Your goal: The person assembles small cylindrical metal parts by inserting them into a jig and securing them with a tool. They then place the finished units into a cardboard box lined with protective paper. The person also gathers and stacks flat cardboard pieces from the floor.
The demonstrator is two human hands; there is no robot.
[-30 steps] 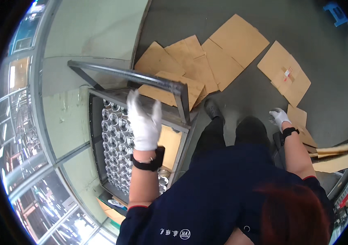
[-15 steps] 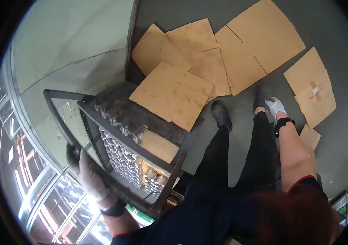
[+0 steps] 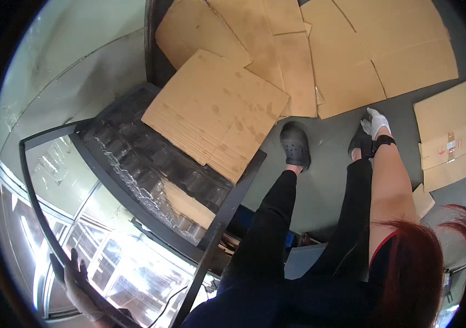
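Observation:
My left hand (image 3: pixel 77 292), in a grey-white glove with dark fingers, is closed around the long dark bar of a hinged metal frame (image 3: pixel 35 205) at the left. That frame stands swung out from the side of a dark metal rack (image 3: pixel 134 216). On the rack's top lie dark moulded trays (image 3: pixel 129 136) and clear plastic trays (image 3: pixel 140 191) with a strip of cardboard (image 3: pixel 186 202). My right hand (image 3: pixel 377 123), in a white glove with a black wrist strap, hangs over my right shoe with fingers stretched out and nothing visible in it.
A stained cardboard sheet (image 3: pixel 216 106) overlaps the rack's far corner. More flat cardboard (image 3: pixel 347 60) spreads over the grey floor beyond my shoes (image 3: pixel 294 145). A taped cardboard piece (image 3: pixel 446 136) lies at the right. A pale wall (image 3: pixel 91 49) and bright windows (image 3: pixel 134 268) border the left.
My left hand has swung the frame outward, left and toward me. The view has shifted too, and the round metal pieces inside the rack no longer show. My right hand still hangs near my shoe.

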